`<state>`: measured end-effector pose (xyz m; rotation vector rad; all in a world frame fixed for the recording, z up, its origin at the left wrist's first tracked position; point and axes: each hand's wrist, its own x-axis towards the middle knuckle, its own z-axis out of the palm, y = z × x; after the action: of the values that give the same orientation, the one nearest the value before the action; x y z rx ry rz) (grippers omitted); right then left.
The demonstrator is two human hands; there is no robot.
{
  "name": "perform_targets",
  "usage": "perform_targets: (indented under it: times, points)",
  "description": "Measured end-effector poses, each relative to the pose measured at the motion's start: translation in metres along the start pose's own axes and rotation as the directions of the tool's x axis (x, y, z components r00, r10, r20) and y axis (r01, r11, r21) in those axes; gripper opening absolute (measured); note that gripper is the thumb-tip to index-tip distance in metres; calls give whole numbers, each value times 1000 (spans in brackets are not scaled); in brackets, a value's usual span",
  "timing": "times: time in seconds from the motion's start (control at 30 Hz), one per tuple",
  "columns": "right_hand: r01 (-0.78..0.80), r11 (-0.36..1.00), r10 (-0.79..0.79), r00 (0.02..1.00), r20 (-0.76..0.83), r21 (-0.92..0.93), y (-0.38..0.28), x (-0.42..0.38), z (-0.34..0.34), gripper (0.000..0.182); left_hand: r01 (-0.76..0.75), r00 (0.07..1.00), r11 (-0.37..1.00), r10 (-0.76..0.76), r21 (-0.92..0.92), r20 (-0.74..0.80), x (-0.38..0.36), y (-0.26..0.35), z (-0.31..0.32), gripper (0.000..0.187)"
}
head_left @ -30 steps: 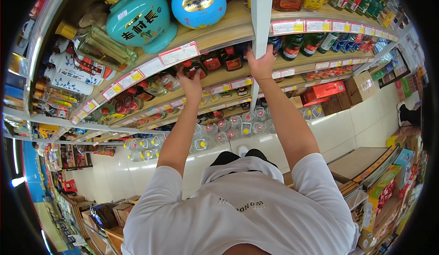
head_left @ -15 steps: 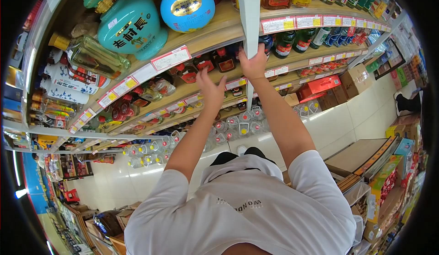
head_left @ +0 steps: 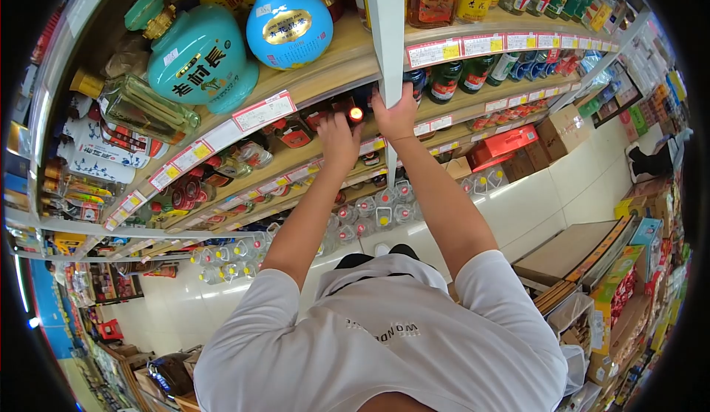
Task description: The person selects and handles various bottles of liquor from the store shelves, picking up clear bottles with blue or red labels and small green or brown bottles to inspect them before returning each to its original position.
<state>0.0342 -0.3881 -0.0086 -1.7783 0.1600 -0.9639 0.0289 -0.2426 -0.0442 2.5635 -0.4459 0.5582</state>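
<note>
Left hand (head_left: 339, 140) reaches, fingers curled, at a red-capped dark glass bottle (head_left: 356, 109) on the wooden shelf (head_left: 325, 68); right hand (head_left: 396, 112) grips the white upright post (head_left: 386, 27).

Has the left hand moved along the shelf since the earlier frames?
Yes. The left hand has shifted rightward along the shelf, away from the price tag and toward the white upright post, which the right hand grips. It now reaches a red-capped bottle.
</note>
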Motion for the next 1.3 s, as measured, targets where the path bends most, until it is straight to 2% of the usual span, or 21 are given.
perform_targets:
  times: [0.1, 0.2, 0.3, 0.4, 0.53, 0.57, 0.63, 0.67, 0.7, 0.83, 0.93, 1.0, 1.07, 1.1, 1.2, 1.23, 1.3]
  points:
    - [-5, 1000, 5, 1000, 0, 9, -2, 0, 1, 37, -31, 997, 975, 46, -218, 61, -10, 1, -1, 43]
    - [1, 1000, -1, 1000, -6, 31, -2, -1, 0, 37, -155, 985, 952, 131, -265, -108, -15, -6, 10, 36]
    - [8, 999, -7, 1000, -27, 34, 5, 2, 3, 39, -270, 957, 922, 225, -277, -184, -17, -13, 6, 35]
    - [23, 998, -24, 999, -24, -52, 10, 0, 3, 42, -293, 937, 898, 201, -329, -286, -27, -9, -12, 36]
    - [-27, 999, 29, 999, -32, 35, 22, -1, 7, 44, 35, 971, 785, -173, -618, -165, -48, 4, -46, 36]
    - [-35, 999, 35, 999, -32, 27, 25, -2, 7, 45, 182, 968, 778, -250, -602, -31, -49, 8, -67, 43]
    - [-25, 998, 26, 999, -29, 56, 29, 0, 8, 47, 221, 942, 575, -336, -788, 18, -58, 3, -76, 50]
    - [1, 990, 5, 999, -42, 142, 32, 0, 11, 47, 223, 929, 455, -368, -862, 47, -61, 1, -80, 53]
    - [-20, 990, 25, 999, -36, 136, 23, 0, 10, 48, 218, 921, 316, -378, -923, 89, -66, -1, -86, 61]
    - [-51, 975, 58, 998, -29, 217, 14, -2, 10, 62, 156, 935, 7, -323, -988, 145, -87, -9, -121, 62]
    - [-32, 984, 36, 999, -23, 178, 32, -3, 9, 61, 217, 890, -296, -332, -930, 313, -111, -30, -134, 61]
    - [1, 980, 8, 999, -45, 199, 29, -2, 11, 66, 252, 870, -399, -305, -882, 386, -129, -46, -143, 51]
    - [-21, 943, 45, 997, -64, 333, 14, -5, 15, 62, 258, 861, -467, -286, -846, 421, -142, -62, -157, 47]
    - [-5, 945, 27, 998, -62, 327, 16, -4, 16, 62, 262, 798, -401, -422, -878, 431, -146, -62, -165, 47]
    - [24, 958, 2, 996, -91, 285, 26, -1, 16, 62, 222, 746, -631, -380, -743, 546, -167, -89, -186, 44]
    - [32, 964, -4, 994, -105, 265, 27, -1, 15, 62, 193, 694, -664, -429, -723, 579, -170, -91, -197, 41]
    - [67, 970, -47, 995, -91, 232, 23, 1, 16, 61, 173, 742, -741, -335, -649, 581, -180, -116, -206, 38]
